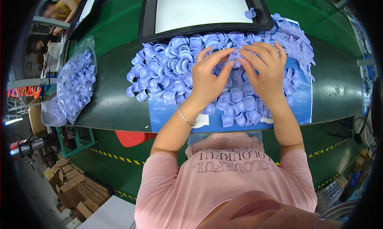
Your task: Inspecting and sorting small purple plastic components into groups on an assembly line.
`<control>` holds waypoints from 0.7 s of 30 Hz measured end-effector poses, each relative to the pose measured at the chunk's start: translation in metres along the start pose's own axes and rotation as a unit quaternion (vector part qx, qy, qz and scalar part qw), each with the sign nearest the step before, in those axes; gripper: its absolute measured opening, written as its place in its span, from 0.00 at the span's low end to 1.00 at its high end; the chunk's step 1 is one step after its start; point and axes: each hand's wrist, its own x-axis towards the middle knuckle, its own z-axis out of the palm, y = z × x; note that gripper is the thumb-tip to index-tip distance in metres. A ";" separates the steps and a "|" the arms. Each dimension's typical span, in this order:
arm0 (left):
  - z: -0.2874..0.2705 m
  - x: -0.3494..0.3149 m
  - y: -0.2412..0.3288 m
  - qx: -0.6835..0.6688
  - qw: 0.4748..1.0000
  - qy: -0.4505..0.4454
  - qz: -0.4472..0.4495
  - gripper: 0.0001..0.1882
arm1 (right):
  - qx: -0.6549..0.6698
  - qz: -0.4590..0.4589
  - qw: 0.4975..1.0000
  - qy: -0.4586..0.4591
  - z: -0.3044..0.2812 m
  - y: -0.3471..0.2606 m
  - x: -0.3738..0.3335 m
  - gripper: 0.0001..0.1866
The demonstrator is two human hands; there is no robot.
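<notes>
My left hand (209, 76) and my right hand (264, 68) meet over a heap of lavender plastic parts. Thumbs and fingertips of both pinch one small lavender plastic piece (235, 55), partly covered by the fingers. Curved, cup-like lavender pieces (171, 65) are piled to the left of my hands, reaching up to the black-rimmed tray. A looser group of the same curved pieces (239, 103) lies below my hands, near the table's front edge. Flat, slotted lavender strips (293, 41) are heaped to the right of my right hand.
A black-rimmed tray with a white base (199, 10) stands behind the heap, one lavender piece (250, 13) at its right side. A clear plastic bag of lavender parts (76, 83) sits at the table's left. A blue sheet (161, 115) lies beneath the parts. Another person (66, 9) is at far left.
</notes>
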 end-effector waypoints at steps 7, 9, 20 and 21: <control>0.006 -0.006 0.005 -0.358 0.924 -0.026 -0.133 0.16 | 0.182 0.058 0.982 -0.008 0.003 0.003 -0.008 0.11; 0.008 -0.008 0.005 -0.338 0.934 -0.035 -0.112 0.16 | 0.218 0.075 0.973 0.007 0.005 0.002 -0.011 0.11; 0.002 -0.009 0.010 -0.185 0.980 -0.067 0.020 0.11 | 0.521 0.230 0.820 -0.058 0.014 0.021 -0.013 0.07; -0.001 -0.008 0.012 -0.098 0.992 -0.055 0.050 0.10 | 0.627 0.273 0.726 -0.074 0.009 0.018 -0.008 0.09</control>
